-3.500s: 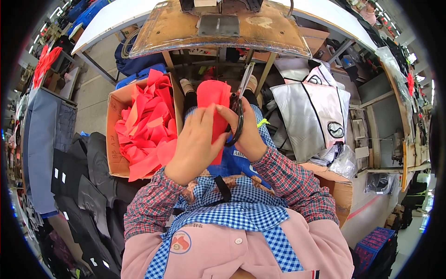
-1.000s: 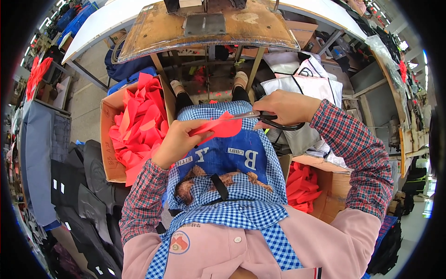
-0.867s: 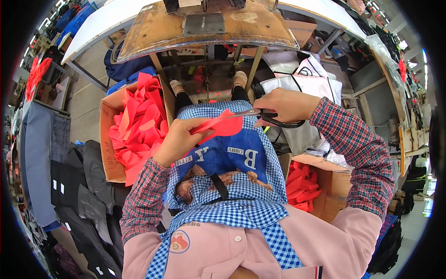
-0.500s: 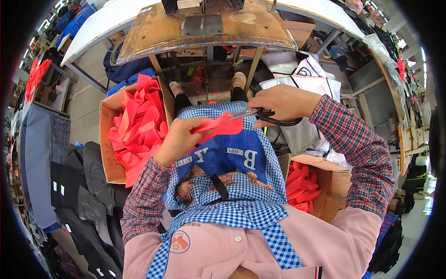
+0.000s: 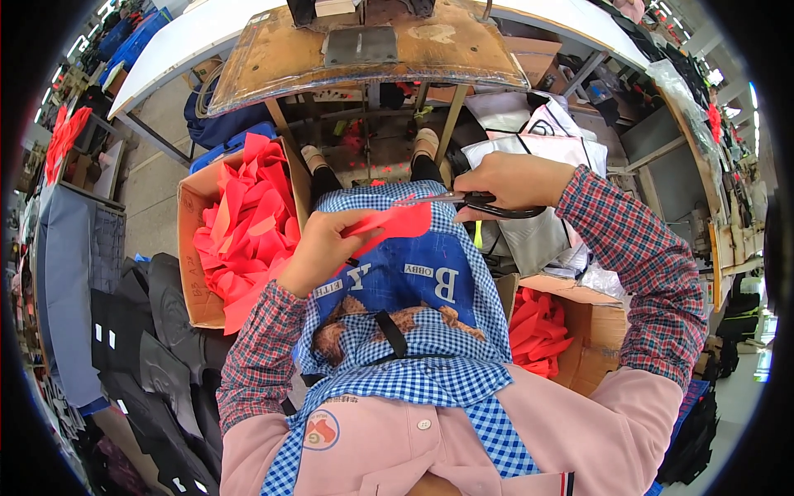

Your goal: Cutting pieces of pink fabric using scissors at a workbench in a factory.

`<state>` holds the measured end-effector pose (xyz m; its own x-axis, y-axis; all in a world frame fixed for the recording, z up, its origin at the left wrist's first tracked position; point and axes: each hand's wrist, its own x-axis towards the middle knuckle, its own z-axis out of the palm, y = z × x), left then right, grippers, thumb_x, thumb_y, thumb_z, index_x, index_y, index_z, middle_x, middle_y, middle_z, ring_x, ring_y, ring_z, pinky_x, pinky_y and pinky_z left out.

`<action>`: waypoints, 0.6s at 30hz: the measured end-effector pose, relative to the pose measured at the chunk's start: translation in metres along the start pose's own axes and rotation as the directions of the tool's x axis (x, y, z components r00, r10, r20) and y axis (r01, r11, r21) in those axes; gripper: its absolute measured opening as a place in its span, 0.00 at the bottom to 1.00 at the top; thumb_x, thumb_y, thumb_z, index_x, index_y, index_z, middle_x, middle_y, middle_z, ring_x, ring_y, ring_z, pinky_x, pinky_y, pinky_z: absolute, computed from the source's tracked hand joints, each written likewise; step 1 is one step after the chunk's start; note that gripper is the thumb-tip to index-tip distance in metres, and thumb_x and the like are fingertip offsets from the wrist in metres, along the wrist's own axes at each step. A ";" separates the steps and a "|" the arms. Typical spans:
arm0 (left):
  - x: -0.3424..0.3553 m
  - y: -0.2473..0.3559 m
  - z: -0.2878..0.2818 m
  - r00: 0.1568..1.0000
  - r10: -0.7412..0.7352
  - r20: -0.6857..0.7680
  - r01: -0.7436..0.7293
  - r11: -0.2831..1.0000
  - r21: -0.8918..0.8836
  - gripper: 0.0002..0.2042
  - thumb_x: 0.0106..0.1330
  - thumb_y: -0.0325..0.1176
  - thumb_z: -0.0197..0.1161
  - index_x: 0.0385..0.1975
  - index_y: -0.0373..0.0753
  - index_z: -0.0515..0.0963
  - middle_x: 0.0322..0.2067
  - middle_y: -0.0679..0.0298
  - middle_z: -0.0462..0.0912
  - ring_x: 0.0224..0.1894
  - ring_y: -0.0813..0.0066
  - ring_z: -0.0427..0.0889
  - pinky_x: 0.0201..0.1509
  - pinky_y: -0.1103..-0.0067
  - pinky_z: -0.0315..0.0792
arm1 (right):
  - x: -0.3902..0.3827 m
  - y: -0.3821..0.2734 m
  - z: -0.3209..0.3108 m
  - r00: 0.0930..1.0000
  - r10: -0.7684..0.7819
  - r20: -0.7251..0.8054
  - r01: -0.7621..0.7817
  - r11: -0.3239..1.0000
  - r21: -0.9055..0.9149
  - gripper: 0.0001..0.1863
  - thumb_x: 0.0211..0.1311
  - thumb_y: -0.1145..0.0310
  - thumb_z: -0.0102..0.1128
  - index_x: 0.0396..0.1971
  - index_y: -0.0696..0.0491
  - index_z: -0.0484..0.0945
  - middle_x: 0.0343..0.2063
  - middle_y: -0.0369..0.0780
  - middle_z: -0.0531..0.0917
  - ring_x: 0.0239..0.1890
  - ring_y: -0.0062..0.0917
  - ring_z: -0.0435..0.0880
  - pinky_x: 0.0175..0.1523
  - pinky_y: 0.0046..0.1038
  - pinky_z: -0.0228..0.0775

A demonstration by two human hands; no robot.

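Note:
My left hand point(image 5: 331, 244) is closed on a red fabric piece point(image 5: 405, 221) above my lap, pinching its left end while the rounded right end sticks out. In my right hand point(image 5: 517, 183) is a pair of scissors point(image 5: 492, 207) with black handles. Their blades point left and lie along the far edge of the red piece; whether they touch it I cannot tell. Beside my left forearm stands a cardboard box point(image 5: 192, 256) heaped with red fabric pieces point(image 5: 248, 219). Another cardboard box point(image 5: 597, 339) with red fabric pieces point(image 5: 536, 331) is by my right elbow.
A worn wooden table point(image 5: 447, 54) stands right in front of my knees. Black shaped pieces point(image 5: 153, 364) are stacked at my left. White and grey bags point(image 5: 538, 149) lie beyond my right hand. My lap carries a blue checked apron point(image 5: 430, 372).
My right hand has drawn slightly to the right with the scissors, and their blades now lie at the far edge of the red piece. My left hand has hardly moved.

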<state>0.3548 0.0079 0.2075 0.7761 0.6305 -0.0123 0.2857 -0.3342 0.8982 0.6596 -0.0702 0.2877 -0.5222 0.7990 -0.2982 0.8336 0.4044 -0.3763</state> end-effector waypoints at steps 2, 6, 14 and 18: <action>0.001 0.000 -0.001 1.000 -0.004 -0.015 0.004 1.000 0.000 0.13 0.64 0.30 0.70 0.47 0.33 0.84 0.28 0.63 0.86 0.30 0.86 0.79 0.37 0.83 0.75 | -0.002 0.002 -0.003 1.000 0.011 -0.010 -0.011 1.000 0.011 0.25 0.67 0.44 0.58 0.41 0.55 0.78 0.24 0.50 0.81 0.32 0.51 0.81 0.35 0.45 0.70; 0.008 -0.001 0.003 0.996 0.018 -0.082 -0.018 1.000 0.000 0.13 0.64 0.29 0.70 0.46 0.31 0.83 0.29 0.63 0.87 0.32 0.86 0.80 0.39 0.84 0.75 | -0.006 0.006 -0.005 0.989 0.124 -0.079 -0.122 0.992 0.034 0.21 0.66 0.51 0.63 0.43 0.55 0.77 0.27 0.48 0.81 0.34 0.47 0.81 0.37 0.43 0.70; 0.076 0.004 0.014 0.926 0.109 -0.362 -0.148 0.986 -0.081 0.14 0.65 0.29 0.68 0.48 0.30 0.82 0.34 0.64 0.87 0.37 0.84 0.81 0.43 0.83 0.75 | -0.018 0.014 0.000 0.805 0.255 -0.536 -0.213 0.967 0.140 0.28 0.65 0.52 0.65 0.54 0.58 0.73 0.41 0.49 0.81 0.40 0.44 0.81 0.46 0.37 0.73; 0.140 0.008 0.012 0.826 0.230 -0.515 -0.308 0.949 -0.070 0.14 0.67 0.31 0.65 0.49 0.29 0.81 0.34 0.58 0.87 0.38 0.83 0.81 0.45 0.79 0.76 | -0.039 0.015 0.007 0.736 0.415 -0.535 -0.245 0.900 0.361 0.23 0.67 0.56 0.65 0.51 0.59 0.76 0.31 0.45 0.79 0.32 0.31 0.79 0.41 0.30 0.71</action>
<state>0.4722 0.0851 0.2075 0.4171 0.8046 0.4226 -0.0074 -0.4619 0.8869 0.6912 -0.0982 0.2873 0.0581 0.9939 0.0943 0.8129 0.0077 -0.5823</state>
